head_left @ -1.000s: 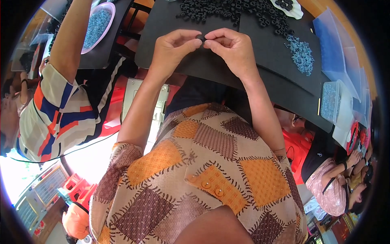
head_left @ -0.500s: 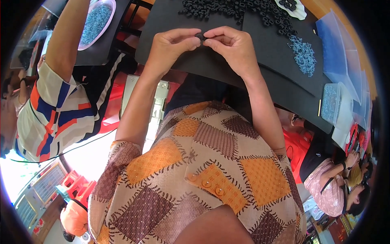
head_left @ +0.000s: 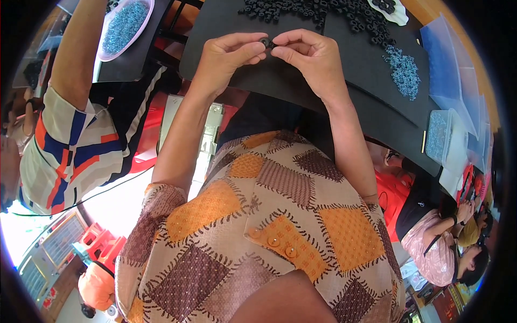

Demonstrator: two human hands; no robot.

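Ring point(head_left: 265, 41) between left grip point(head_left: 225, 58) and right grip point(head_left: 315, 59)

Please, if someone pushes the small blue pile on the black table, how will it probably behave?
The blue pile would probably scatter rather than slide as one, since its many tiny pieces look loose. Each piece is likely very light, being so small. Some may skid, as the black table looks flat.

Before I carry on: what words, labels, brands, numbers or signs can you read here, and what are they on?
None can be read.
Small black part between the left hand and right hand: no lettering discernible.
Framed board, lower left: too small and blurred.
Red panel, lower right: too blurred.
White mark on black clothing, right: too small.
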